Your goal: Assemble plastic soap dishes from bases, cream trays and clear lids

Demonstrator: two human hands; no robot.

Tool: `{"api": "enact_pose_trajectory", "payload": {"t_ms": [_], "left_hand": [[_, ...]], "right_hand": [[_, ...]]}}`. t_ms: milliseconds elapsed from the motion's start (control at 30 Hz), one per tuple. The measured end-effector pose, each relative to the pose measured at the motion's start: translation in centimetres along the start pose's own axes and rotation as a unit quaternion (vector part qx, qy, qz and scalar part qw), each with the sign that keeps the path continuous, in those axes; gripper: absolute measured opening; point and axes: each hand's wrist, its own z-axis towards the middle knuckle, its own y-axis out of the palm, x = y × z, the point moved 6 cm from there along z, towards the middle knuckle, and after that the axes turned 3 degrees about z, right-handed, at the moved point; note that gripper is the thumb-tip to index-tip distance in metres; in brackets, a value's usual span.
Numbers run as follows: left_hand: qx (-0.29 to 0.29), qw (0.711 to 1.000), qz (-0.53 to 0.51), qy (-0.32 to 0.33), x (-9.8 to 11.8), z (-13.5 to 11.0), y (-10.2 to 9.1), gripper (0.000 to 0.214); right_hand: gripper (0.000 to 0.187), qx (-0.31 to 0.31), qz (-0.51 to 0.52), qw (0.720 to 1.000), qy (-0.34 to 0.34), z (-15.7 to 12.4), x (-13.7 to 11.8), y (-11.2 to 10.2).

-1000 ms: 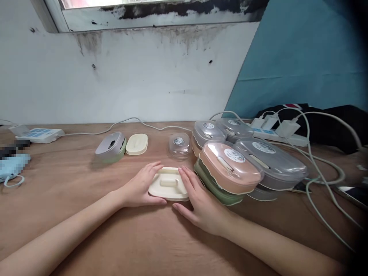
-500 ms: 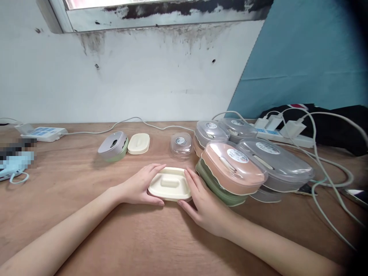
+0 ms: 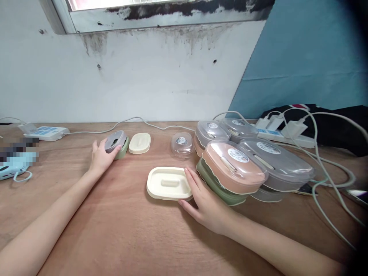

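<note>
My left hand (image 3: 102,155) is wrapped around the left side of a grey oval container piece with a dark slot (image 3: 116,138), which sits on a green container piece (image 3: 123,151). Just right of it lies a small cream lid (image 3: 140,143). In front of me a larger cream lid with a raised bar (image 3: 169,184) lies on the table. My right hand (image 3: 201,201) grips its right end, fingers on the far edge and thumb on the near one.
Lidded lunch boxes are stacked at the right, with a pink one (image 3: 235,166) at the front beside a grey one (image 3: 277,161). A small clear-lidded box (image 3: 182,145) stands left of them. Power strips (image 3: 47,133) and cables lie at both sides.
My left hand has let go of the left end of the larger cream lid. It has moved left and away from me to the grey container piece. My right hand stays in place.
</note>
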Motion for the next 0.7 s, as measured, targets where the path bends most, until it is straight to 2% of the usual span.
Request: {"api": "enact_pose_trajectory", "payload": {"t_ms": [100, 400, 567, 700], "left_hand": [[-0.051, 0.998, -0.019, 0.016, 0.0, 0.0, 1.0, 0.053], [-0.074, 0.992, -0.068, 0.074, 3.0, -1.6, 1.7, 0.05], [-0.039, 0.991, -0.105, 0.071, 3.3, -1.6, 1.2, 0.047], [0.025, 0.982, -0.157, 0.097, 3.9, -2.1, -0.8, 0.045]], "right_hand": [[0.072, 0.0, -0.002, 1.0, 0.0, 0.0, -0.1, 0.0], [0.071, 0.012, 0.006, 1.0, -0.008, 0.0, 0.0, 0.0], [0.074, 0.018, 0.018, 1.0, -0.017, 0.1, 0.0, 0.0], [0.073, 0.009, 0.023, 1.0, -0.015, 0.1, 0.0, 0.0]]}}
